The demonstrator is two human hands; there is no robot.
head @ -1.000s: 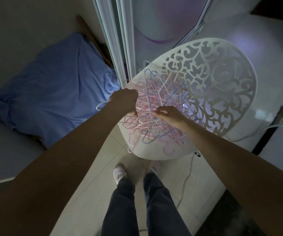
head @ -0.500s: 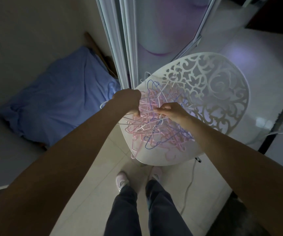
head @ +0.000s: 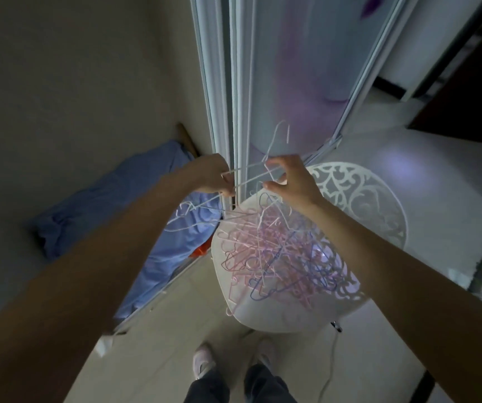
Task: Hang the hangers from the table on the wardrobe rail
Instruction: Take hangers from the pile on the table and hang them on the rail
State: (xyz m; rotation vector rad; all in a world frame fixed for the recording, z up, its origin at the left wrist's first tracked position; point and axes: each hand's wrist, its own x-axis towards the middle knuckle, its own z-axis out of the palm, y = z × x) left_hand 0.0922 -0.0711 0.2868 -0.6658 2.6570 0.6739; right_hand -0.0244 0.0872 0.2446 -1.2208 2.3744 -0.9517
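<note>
White hanger [head: 266, 167] lifted above pile of hangers [head: 277, 257] on table [head: 364, 199], pinched by right hand [head: 290, 181]; several gripped in left hand [head: 213, 177]. Snagged hooks judged likely; neighbours could be dragged off.

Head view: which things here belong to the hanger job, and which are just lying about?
Part of the job:
- white hanger, held up by left hand and right hand
- hanger pile
- white table

Lying about:
- blue bedding
- floor cable
- orange item
</note>
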